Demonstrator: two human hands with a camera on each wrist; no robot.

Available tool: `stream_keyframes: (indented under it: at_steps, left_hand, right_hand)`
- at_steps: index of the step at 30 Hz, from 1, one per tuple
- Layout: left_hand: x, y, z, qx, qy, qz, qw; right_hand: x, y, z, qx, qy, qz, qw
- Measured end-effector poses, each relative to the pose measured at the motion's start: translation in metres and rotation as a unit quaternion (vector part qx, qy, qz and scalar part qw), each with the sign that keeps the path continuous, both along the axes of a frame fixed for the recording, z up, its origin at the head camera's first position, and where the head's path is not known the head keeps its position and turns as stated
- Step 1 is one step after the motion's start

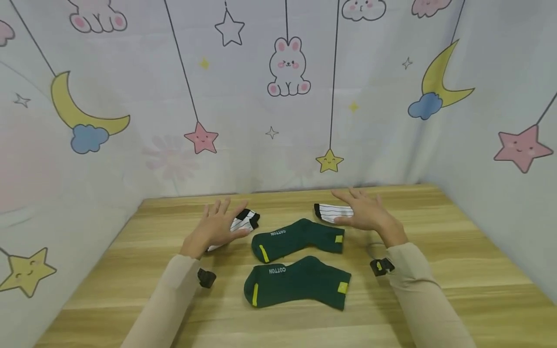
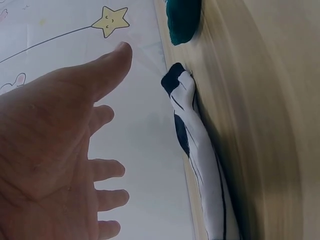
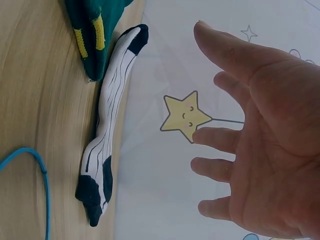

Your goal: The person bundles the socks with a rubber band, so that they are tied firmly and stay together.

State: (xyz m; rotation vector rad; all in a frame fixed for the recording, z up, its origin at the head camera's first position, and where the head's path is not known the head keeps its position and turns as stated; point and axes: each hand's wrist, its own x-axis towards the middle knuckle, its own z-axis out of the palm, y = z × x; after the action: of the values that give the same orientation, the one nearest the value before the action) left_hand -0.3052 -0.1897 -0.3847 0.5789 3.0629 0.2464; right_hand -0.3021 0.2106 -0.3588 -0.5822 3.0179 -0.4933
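Observation:
My left hand (image 1: 215, 227) hovers over a white sock with black stripes and black patches (image 2: 202, 145), its fingers spread and holding nothing. The hand hides part of that sock in the head view. Over on the right, my right hand (image 1: 364, 210) is held above a second striped sock (image 3: 112, 100), fingers apart and nothing in the palm. Between the hands lie two dark green socks, one farther back (image 1: 291, 240) and one nearer (image 1: 296, 284). Both lie flat with yellow marks and the word COTTON on them.
All the socks rest on a wooden table (image 1: 304, 328). Behind it hangs a white curtain (image 1: 248, 106) printed with stars, moons and rabbits. Small black devices sit at the left wrist (image 1: 206, 278) and right wrist (image 1: 381, 267). A blue cord (image 3: 37, 160) shows in the right wrist view.

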Motion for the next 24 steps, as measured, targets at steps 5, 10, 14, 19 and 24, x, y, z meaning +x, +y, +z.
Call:
stream_keyframes:
  at_steps: [5, 10, 14, 19, 24]
  left_hand:
    - [0.004, 0.003, 0.0, 0.006, -0.001, -0.009, 0.9999]
    - [0.006, 0.007, 0.002, 0.005, 0.005, -0.015, 0.9999]
    - [0.007, 0.01, 0.002, -0.004, 0.013, -0.028, 0.9995]
    - [0.008, 0.012, -0.001, -0.014, 0.02, -0.051, 0.9984]
    - [0.008, 0.015, -0.001, -0.011, 0.019, -0.064, 0.9977]
  right_hand:
    - [0.001, 0.001, -0.003, -0.002, 0.003, 0.001, 1.0]
    - [0.0, 0.001, -0.003, 0.001, 0.006, 0.004, 1.0]
    - [0.0, 0.001, -0.004, 0.001, 0.009, 0.007, 0.9999]
    - [0.0, 0.0, -0.004, 0.003, 0.009, 0.019, 0.9998]
    - [0.0, 0.002, -0.005, -0.006, -0.001, 0.042, 0.9991]
